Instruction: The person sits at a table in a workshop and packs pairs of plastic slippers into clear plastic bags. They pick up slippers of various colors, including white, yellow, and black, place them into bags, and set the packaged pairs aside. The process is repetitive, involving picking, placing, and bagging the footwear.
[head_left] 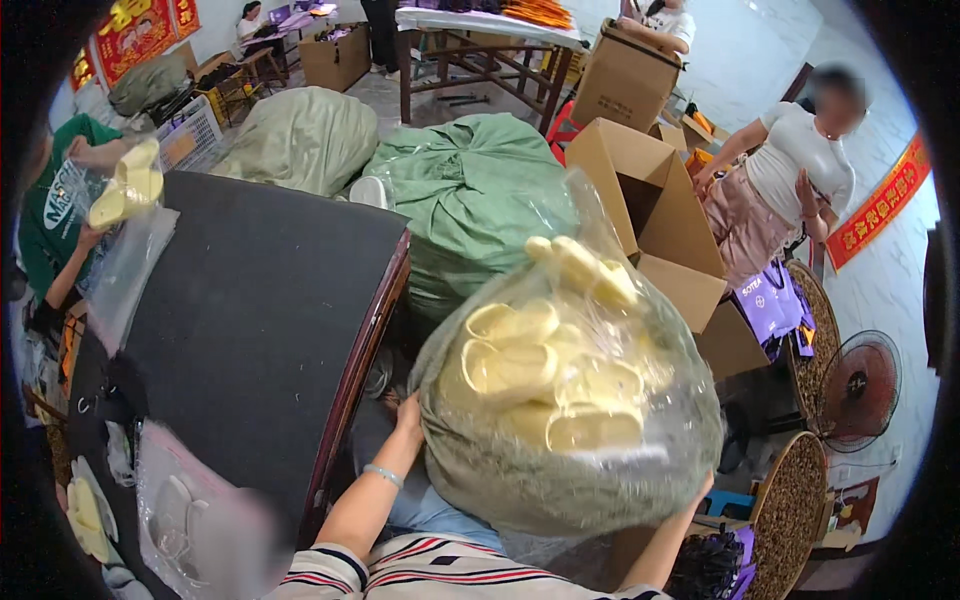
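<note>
A large clear plastic bag [570, 400] full of pale yellow cup-shaped pieces fills the middle of the view, lifted in front of me. My left hand [408, 415] presses against its lower left side, a bracelet on the wrist. My right hand [700, 490] reaches under the bag's lower right edge and is mostly hidden behind it. Both striped sleeves come in from the bottom.
A dark-topped table [250, 310] with a wooden edge lies to my left. On it near me are clear packets [190, 520]. A person at far left holds a small bag [125, 190] of yellow pieces. Green sacks [470, 190], open cardboard boxes [650, 210], another person [790, 180] and a fan [860, 385] stand beyond.
</note>
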